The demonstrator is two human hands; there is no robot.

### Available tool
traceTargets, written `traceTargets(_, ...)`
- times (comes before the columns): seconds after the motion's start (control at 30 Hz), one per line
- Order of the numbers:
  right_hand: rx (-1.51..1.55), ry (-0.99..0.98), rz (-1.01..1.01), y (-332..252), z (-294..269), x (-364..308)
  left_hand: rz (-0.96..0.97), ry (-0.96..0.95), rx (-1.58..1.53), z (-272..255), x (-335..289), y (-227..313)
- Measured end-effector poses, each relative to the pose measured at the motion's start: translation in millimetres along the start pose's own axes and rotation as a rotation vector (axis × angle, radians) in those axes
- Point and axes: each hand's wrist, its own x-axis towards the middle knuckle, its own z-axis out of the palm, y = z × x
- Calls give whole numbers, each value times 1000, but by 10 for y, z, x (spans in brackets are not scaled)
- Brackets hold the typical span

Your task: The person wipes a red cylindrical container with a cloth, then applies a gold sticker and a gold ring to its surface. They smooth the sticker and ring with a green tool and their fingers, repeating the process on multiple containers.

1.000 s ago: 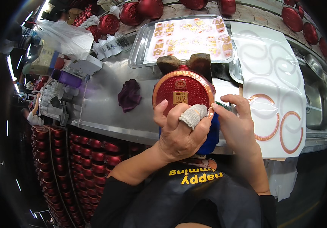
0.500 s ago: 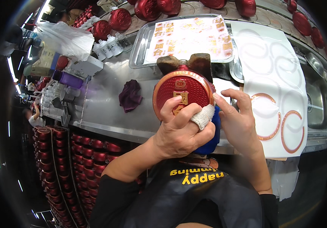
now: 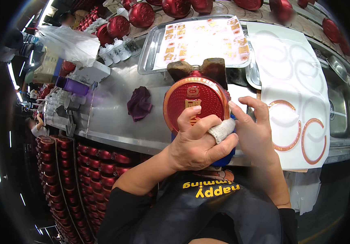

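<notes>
A round, flat red bottle (image 3: 179, 105) with gold raised characters rests neck-away against a dark notched stand (image 3: 215, 69). Along its rim runs a copper-gold ring-shaped label (image 3: 169, 101). My left hand (image 3: 195, 148) is curled over the bottle's lower right part, its fingers on the face and rim. One of its fingers wears a white cloth sleeve (image 3: 222, 130). At the right rim is my right hand (image 3: 256, 130), thumb tip by the label's edge and fingers bent apart. Blue material (image 3: 226, 158) shows below the bottle. The left hand hides the lower rim.
A white sheet (image 3: 293, 81) with copper ring labels lies at right, beside a sink (image 3: 340, 118). Behind the stand is a metal tray (image 3: 146, 53) with printed sticker sheets. A purple cloth (image 3: 139, 103) lies at left. Red bottles (image 3: 141, 15) line the back; more are stacked lower left.
My left hand has slid slightly right and toward me along the bottle's rim. The right hand has hardly moved. The red bottles at the back have shifted right.
</notes>
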Motion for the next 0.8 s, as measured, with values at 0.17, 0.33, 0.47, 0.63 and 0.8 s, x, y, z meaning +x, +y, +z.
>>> traceTargets(0.17,-30,-34,-56,-3,-6,26,-77,-10,-175,-170,9,-47)
traceTargets(0.33,-85,-27,-53,18,3,32,-203,-60,-62,-234,66,-353)
traceTargets(0.47,-78,16,-31,37,16,-17,-127,-168,13,-171,174,-436)
traceTargets(0.63,-40,23,17,20,2,-106,-46,-278,62,-203,237,-453)
traceTargets(0.8,32,-37,34,-35,27,-200,-23,-246,-171,-222,199,-467)
